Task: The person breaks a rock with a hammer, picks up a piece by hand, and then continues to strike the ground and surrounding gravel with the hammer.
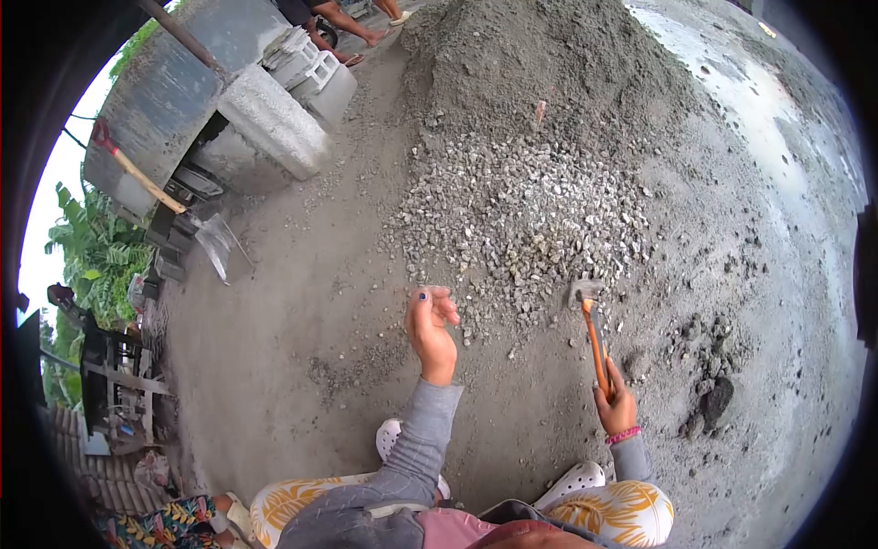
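Note:
My right hand [617, 408], with a pink bracelet at the wrist, is closed round the wooden handle of a hammer [594, 339]. The hammer's metal head is at the near right edge of a patch of crushed gravel [526, 220]. My left hand [432, 334] is raised near the gravel's lower left edge, its fingers curled loosely and apart, with nothing visible in it.
Behind the gravel rises a sand heap [549, 64]. A shovel [146, 178] leans at the left near concrete blocks [315, 73]. Dark clumps [718, 398] lie at the right. Other people's legs [343, 18] show at the top and a seated person's patterned clothing [169, 523] at lower left.

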The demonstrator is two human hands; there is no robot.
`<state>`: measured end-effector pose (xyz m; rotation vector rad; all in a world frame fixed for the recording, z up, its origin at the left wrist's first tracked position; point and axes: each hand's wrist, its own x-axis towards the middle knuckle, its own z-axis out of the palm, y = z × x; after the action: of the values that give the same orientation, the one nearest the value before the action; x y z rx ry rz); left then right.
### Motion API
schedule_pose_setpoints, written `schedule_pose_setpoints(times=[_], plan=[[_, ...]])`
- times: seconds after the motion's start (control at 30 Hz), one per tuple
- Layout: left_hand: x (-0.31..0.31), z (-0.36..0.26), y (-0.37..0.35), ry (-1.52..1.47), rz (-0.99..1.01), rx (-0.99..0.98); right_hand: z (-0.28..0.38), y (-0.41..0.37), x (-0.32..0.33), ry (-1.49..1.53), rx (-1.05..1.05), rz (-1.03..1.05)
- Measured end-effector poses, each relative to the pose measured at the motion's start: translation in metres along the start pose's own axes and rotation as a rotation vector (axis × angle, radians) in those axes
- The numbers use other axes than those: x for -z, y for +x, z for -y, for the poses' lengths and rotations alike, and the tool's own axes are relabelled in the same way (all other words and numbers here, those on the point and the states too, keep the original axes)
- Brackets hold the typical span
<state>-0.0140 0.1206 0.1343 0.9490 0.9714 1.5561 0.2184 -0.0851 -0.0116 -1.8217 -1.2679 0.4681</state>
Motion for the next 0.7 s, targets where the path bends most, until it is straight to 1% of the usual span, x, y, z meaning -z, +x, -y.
schedule_pose_setpoints(times=[0.07,0.17,0.2,0.27,0.3,0.33,0.37,0.43,0.5,0.57,0.63,0.7], plan=[[-0.009,0.002,-0.007,0.022,0.058,0.016,0.008,-0.029,0.019,0.380,-0.389,-0.002],[-0.019,0.007,-0.014,0.066,0.104,0.027,0.009,-0.061,0.060,0.434,-0.701,-0.027],[-0.022,0.009,-0.014,0.065,0.121,0.027,0.001,-0.074,0.065,0.333,-0.624,-0.160],[-0.027,0.013,-0.014,0.013,0.145,0.058,-0.017,-0.090,0.085,0.252,-0.580,-0.286],[-0.029,0.016,-0.013,-0.042,0.131,0.105,-0.013,-0.093,0.095,0.177,-0.585,-0.345],[-0.031,0.022,-0.013,-0.091,0.123,0.172,-0.009,-0.098,0.106,0.126,-0.604,-0.343],[-0.035,0.024,-0.012,-0.116,0.125,0.192,0.001,-0.094,0.117,0.071,-0.635,-0.347],[-0.041,0.026,-0.014,-0.127,0.137,0.227,-0.018,-0.109,0.125,-0.036,-0.633,-0.393],[-0.047,0.028,-0.018,-0.099,0.162,0.221,-0.009,-0.111,0.136,-0.254,-0.729,-0.275],[-0.049,0.028,-0.020,-0.046,0.187,0.180,-0.014,-0.120,0.132,-0.346,-0.606,-0.253],[-0.050,0.028,-0.022,-0.041,0.190,0.200,-0.011,-0.124,0.124,-0.286,-0.716,-0.102],[-0.052,0.028,-0.024,-0.044,0.173,0.198,0.000,-0.122,0.107,-0.262,-0.734,0.052]])
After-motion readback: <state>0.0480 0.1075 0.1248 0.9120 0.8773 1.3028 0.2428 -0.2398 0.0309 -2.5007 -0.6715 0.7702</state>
